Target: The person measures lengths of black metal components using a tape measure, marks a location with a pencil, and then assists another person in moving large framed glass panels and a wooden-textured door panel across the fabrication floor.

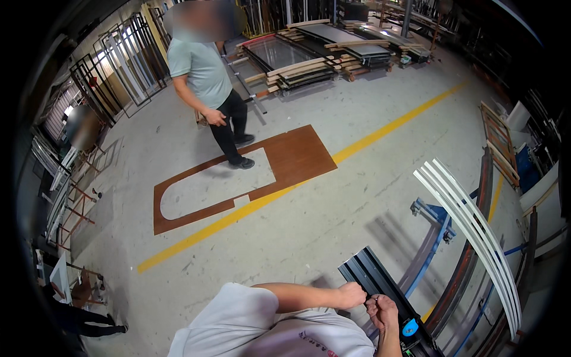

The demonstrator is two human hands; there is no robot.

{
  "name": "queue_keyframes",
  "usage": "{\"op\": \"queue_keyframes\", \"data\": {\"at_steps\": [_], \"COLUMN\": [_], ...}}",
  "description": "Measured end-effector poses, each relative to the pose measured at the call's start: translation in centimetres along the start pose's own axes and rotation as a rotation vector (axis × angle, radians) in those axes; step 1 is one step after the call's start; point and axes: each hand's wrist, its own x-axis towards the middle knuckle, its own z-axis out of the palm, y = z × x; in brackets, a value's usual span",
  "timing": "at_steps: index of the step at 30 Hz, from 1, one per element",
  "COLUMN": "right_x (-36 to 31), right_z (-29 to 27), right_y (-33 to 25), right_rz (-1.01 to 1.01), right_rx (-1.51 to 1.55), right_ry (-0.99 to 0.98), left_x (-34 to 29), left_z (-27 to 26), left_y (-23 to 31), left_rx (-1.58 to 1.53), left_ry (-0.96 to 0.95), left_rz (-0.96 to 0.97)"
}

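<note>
My left hand is closed, its fingers curled inward, close to my right hand. The right hand is closed too, thumb and fingers pinched together. Anything between the fingertips is too small to make out. Both hands are above or beside a long dark ribbed metal profile, which slants from the lower right toward the middle. A bright blue round piece is on the dark profile, just past my right wrist.
Long white curved-looking strips lie on a rack at right, beside a blue metal stand. Ahead, a person stands at a brown cut-out panel on the floor. Stacked framed panels are behind. A yellow line crosses the floor.
</note>
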Motion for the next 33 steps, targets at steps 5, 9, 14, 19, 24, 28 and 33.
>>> {"op": "queue_keyframes", "data": {"at_steps": [5, 9, 14, 19, 24, 28, 33], "right_x": [-1.1, 0.2, 1.6, 0.8, -0.1, 0.4, -0.1], "right_z": [1.3, 1.2, 2.4, 4.2, 6.3, 5.7, 6.4], "right_y": [-0.7, 0.9, 1.7, 0.6, -0.3, 0.6, -0.4], "right_rz": [0.006, -0.237, -0.4, -0.634, -0.473, -0.592, -0.621], "right_rx": [-0.134, -0.506, -0.902, -1.606, -1.857, -1.404, -1.624], "right_ry": [-0.033, 0.038, 0.252, 0.275, 0.254, 0.455, 0.301], "left_x": [-0.3, -0.6, -0.8, -0.8, -0.7, -0.7, -0.6], "left_z": [-0.2, -1.6, -2.1, -1.7, -1.1, -0.2, -0.5], "left_y": [0.2, 0.4, 0.1, 0.2, 0.2, 0.7, 0.0], "left_rx": [0.016, 0.008, 0.007, 0.024, -0.017, 0.057, 0.007], "left_ry": [0.06, 0.009, -0.027, 0.004, -0.048, 0.076, -0.014], "left_rz": [-0.021, -0.019, 0.029, 0.011, 0.013, -0.035, 0.042]}}
